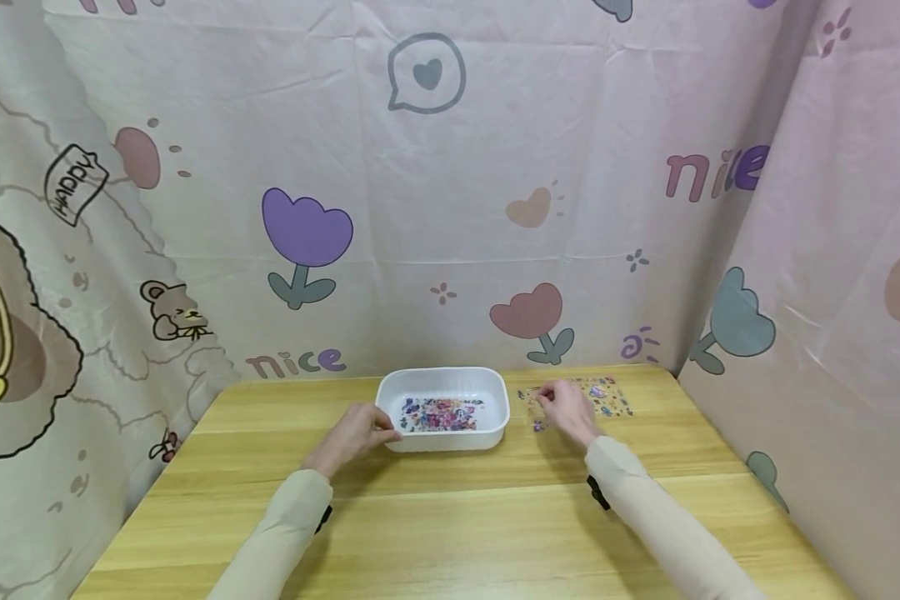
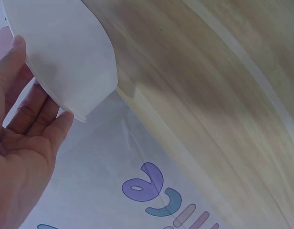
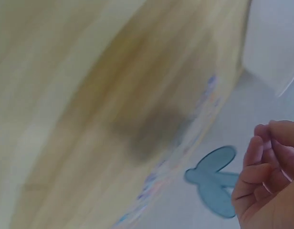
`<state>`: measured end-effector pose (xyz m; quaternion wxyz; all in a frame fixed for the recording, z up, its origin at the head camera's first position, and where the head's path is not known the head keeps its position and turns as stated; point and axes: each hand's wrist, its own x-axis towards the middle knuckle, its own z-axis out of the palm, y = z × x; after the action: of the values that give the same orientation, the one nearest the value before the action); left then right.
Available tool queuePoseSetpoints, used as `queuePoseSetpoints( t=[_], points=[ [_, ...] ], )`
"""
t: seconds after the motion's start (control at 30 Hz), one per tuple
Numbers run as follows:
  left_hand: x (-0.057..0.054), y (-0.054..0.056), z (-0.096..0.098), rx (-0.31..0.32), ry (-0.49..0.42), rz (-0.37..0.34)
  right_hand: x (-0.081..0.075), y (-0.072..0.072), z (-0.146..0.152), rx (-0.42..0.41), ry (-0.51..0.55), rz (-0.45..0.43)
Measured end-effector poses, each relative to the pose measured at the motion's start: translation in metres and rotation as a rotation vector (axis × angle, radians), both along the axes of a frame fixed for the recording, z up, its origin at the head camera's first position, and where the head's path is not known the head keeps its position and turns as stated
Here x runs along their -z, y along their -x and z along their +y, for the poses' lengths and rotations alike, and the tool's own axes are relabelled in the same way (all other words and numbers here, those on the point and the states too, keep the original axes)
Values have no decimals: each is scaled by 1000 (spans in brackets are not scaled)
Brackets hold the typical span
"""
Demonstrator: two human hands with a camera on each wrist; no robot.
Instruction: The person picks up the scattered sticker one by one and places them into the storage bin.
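A white rectangular plastic box (image 1: pixel 444 442) stands near the back of the table, with small colourful printed pieces (image 1: pixel 441 414), like stickers, spread flat over its bottom. My left hand (image 1: pixel 354 435) grips the box's near left corner. In the left wrist view, the thumb and fingers pinch the box wall (image 2: pixel 73 52) at its rim. To the right of the box lies a clear sheet (image 1: pixel 609 400) with many tiny coloured figures. My right hand (image 1: pixel 570 408) is over the sheet's left part, fingers curled, thumb meeting the index fingertip; nothing shows between them in the right wrist view.
The wooden table (image 1: pixel 465 525) reaches back to a patterned cloth (image 1: pixel 435 183) hanging behind it. More cloth hangs along the left and right sides. The box stands between my two hands.
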<state>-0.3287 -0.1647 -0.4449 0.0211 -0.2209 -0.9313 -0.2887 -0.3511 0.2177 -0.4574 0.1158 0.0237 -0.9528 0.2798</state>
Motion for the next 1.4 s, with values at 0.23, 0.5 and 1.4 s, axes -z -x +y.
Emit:
queuePoseSetpoints(
  t=[0.23,0.5,1.4],
  points=[
    [0,1,1,-3,-4,-13,10,-5,41,69,-28,-57],
    [2,0,-1,8,-8,6,14,-12,86,209,-80,-129],
    [1,0,0,-13,11,-5,23,-5,118,327,-170,-327]
  ],
)
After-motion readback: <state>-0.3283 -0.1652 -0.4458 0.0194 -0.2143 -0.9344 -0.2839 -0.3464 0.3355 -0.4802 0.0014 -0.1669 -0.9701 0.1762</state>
